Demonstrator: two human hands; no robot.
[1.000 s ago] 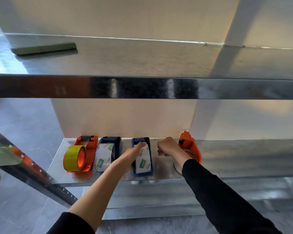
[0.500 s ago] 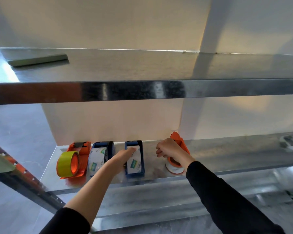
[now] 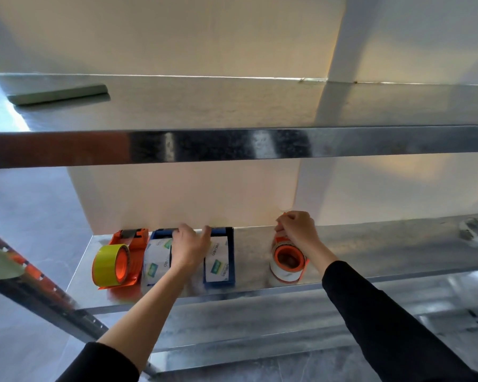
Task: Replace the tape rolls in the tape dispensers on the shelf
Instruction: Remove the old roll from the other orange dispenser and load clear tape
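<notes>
Hands both down on the lower shelf, four tape dispensers in a row along its left part

Left to right:
- left orange dispenser, yellow roll mounted on it, facing you
- left blue dispenser, white labelled roll on it
- right blue dispenser, its own labelled roll, set just beside the other blue one
- right orange dispenser, standing apart from the rest, pale roll around its orange hub

Your left hand lies between the two blue dispensers. Its fingers are bent over the far end of the left blue one and the thumb is splayed out to the far end of the right blue one. You can't tell if it really grips either.

Your right hand is curled tight round the far upper end of the right orange dispenser, knuckles up. The dispenser stands on the shelf, hub facing you.

Black sleeves on both arms; the left one is pushed up and the forearm is bare.

Upper shelf holds a flat green slab at far left. A blurry pale item sits at the far right of the lower shelf, too smeared to identify
</notes>
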